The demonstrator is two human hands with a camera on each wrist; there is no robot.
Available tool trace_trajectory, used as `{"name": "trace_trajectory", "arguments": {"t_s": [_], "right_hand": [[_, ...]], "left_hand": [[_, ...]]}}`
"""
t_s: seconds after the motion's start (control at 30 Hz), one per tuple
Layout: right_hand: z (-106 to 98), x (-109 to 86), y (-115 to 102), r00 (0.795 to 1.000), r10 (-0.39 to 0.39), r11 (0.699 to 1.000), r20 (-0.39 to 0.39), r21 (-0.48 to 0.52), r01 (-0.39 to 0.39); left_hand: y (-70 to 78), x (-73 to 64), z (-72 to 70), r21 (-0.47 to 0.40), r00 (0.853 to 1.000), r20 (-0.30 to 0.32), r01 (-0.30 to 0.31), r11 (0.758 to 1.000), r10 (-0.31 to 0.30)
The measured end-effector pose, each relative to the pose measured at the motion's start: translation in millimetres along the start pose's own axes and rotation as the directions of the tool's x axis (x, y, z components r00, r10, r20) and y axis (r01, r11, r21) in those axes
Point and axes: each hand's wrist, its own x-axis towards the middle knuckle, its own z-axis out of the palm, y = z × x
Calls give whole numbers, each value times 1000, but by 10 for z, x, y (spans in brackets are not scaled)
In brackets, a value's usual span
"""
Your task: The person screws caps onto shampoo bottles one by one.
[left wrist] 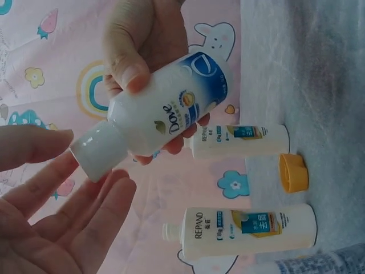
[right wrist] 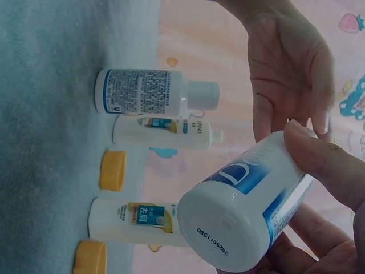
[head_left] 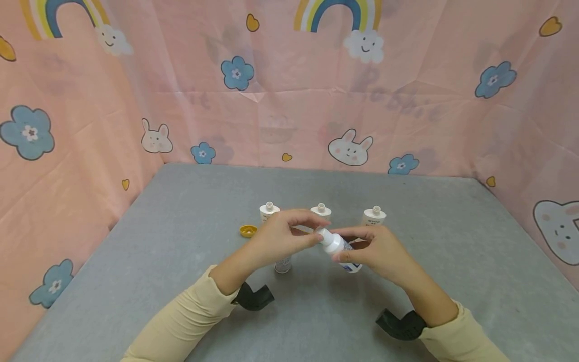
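A white Dove bottle [head_left: 348, 256] with a blue label is held tilted above the table, its base toward the lower right. My right hand [head_left: 380, 251] grips the body between thumb and fingers. On the bottle's white cap [left wrist: 98, 149], my left hand [head_left: 285, 231] has a thumb on one side and fingertips on the other, pinching it. The cap sits on the bottle's neck. Below my left hand stands a second white bottle [right wrist: 142, 91], capped and covered in small print; the hand hides its upper part in the head view.
Three white REPAND bottles stand uncapped in a row behind my hands: left [head_left: 270, 207], middle [head_left: 320, 210] and right [head_left: 374, 215]. A yellow cap [head_left: 248, 231] lies beside the left one. In the right wrist view two yellow caps show, one upper [right wrist: 113, 170] and one lower [right wrist: 90, 258]. Pink printed cloth [head_left: 280, 110] surrounds the grey table.
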Motion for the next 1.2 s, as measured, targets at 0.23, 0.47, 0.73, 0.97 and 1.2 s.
{"name": "trace_trajectory", "arguments": {"t_s": [0.23, 0.47, 0.73, 0.97, 1.2], "right_hand": [[5, 6, 0, 1000, 0, 1000, 2, -1, 0], [3, 4, 1, 1000, 9, 1000, 6, 5, -9], [-2, 1, 6, 1000, -4, 1000, 7, 7, 4], [1, 3, 4, 1000, 2, 1000, 8, 6, -2], [2, 2, 5, 1000, 16, 1000, 2, 7, -16]], "left_hand": [[6, 13, 17, 12, 995, -74, 66, 998, -65], [1, 13, 26, 78, 996, -74, 46, 996, -41], [-15, 11, 3, 21, 999, 12, -36, 999, 36], [2, 16, 10, 9, 999, -32, -1, 1000, 2], [-8, 26, 32, 63, 994, -82, 76, 995, -70]]}}
